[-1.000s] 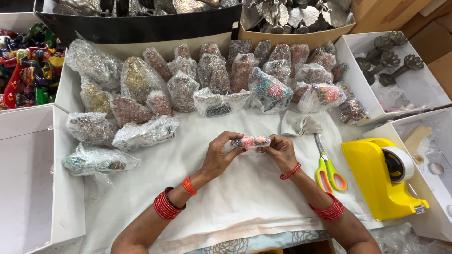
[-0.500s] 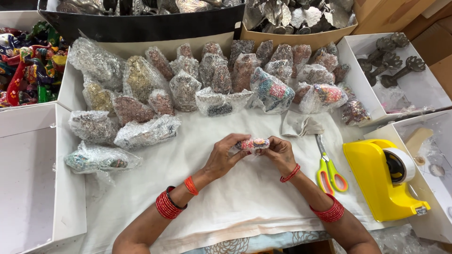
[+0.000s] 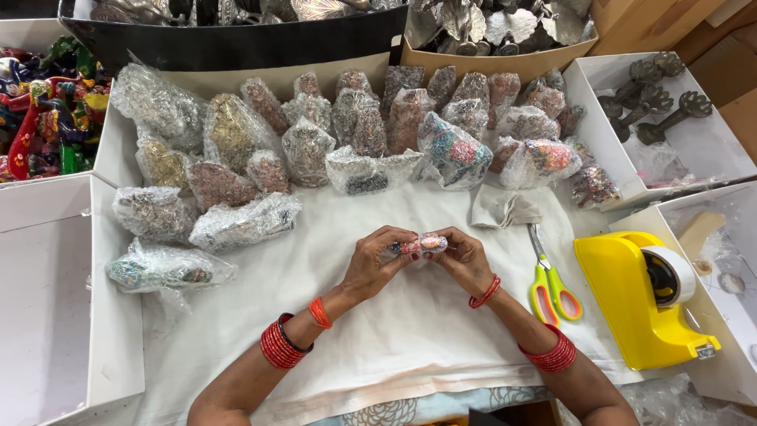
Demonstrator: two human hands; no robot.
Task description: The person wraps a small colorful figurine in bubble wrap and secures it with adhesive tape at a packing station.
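Observation:
Both my hands meet over the middle of the white cloth (image 3: 371,347). Between them is a small colourful object in bubble wrap (image 3: 420,244). My left hand (image 3: 374,261) grips its left end with fingers curled over it. My right hand (image 3: 462,257) holds its right end. Red bangles ring both wrists. Behind my hands, several bubble-wrapped bundles (image 3: 371,134) lie in rows across the back of the cloth.
Scissors with green and orange handles (image 3: 552,284) lie right of my hands, next to a yellow tape dispenser (image 3: 643,296). A folded cloth (image 3: 505,209) sits behind them. White boxes (image 3: 47,315) flank both sides; the right one (image 3: 729,154) holds dark metal pieces. Painted figurines (image 3: 39,118) fill the far left.
My hands have stayed in place with the small wrapped object, shifting only slightly as the fingers work around it.

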